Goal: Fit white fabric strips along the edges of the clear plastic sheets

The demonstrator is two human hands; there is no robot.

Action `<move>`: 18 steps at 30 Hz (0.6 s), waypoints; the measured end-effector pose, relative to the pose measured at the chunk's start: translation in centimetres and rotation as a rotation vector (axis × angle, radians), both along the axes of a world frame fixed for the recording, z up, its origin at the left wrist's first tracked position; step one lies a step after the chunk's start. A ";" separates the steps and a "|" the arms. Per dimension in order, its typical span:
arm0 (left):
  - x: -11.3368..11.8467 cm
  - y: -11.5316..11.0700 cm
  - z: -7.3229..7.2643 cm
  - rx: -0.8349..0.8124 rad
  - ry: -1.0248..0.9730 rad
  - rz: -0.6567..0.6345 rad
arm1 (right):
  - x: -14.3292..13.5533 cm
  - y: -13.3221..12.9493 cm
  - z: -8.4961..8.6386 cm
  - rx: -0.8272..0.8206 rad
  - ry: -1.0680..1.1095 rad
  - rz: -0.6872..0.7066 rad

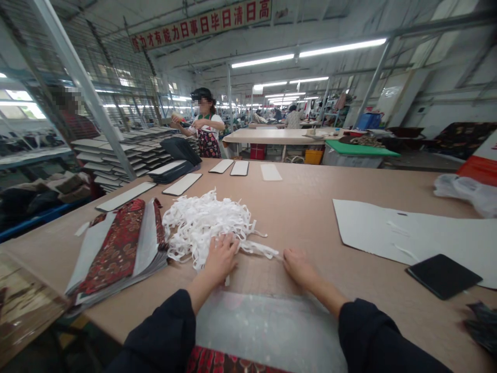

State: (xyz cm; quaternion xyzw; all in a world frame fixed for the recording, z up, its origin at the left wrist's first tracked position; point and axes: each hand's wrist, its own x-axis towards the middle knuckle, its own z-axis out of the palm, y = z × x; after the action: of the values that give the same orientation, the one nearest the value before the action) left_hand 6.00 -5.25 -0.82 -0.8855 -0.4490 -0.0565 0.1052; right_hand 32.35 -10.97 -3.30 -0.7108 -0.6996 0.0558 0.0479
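A loose heap of white fabric strips lies on the brown table. My left hand rests at the heap's near edge, fingers bent over the strips; whether it grips any is unclear. My right hand is closed at the tip of a bundle of strips that stretches right from the heap; its fingertips are partly hidden. Below both hands lies a translucent whitish sheet, with red patterned fabric at its near edge. Left of the heap sits a stack of red patterned fabric and pale sheets.
Several white panels lie toward the far left edge. On the right are a large white board, a black square and a plastic bag. Another person stands beyond the table near stacked panels.
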 end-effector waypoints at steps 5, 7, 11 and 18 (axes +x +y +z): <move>-1.6 1.7 -0.7 -0.026 0.080 0.003 | 6.5 -1.1 0.7 -0.081 0.018 -0.116; -1.5 1.8 -0.5 -0.033 0.079 0.000 | 8.0 -1.5 1.1 -0.099 0.012 -0.128; -1.7 2.0 0.0 -0.037 0.087 0.016 | 8.6 -1.6 1.7 -0.108 -0.018 -0.135; -4.1 1.7 1.3 -0.037 0.112 0.055 | 8.8 -0.2 2.5 -0.082 -0.073 -0.187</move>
State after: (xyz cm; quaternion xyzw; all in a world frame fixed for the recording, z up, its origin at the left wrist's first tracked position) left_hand 1.92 -3.52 0.50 -0.8764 -0.4675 0.0044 0.1152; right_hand 41.12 -11.16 -0.84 -0.7760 -0.6284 0.0536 -0.0018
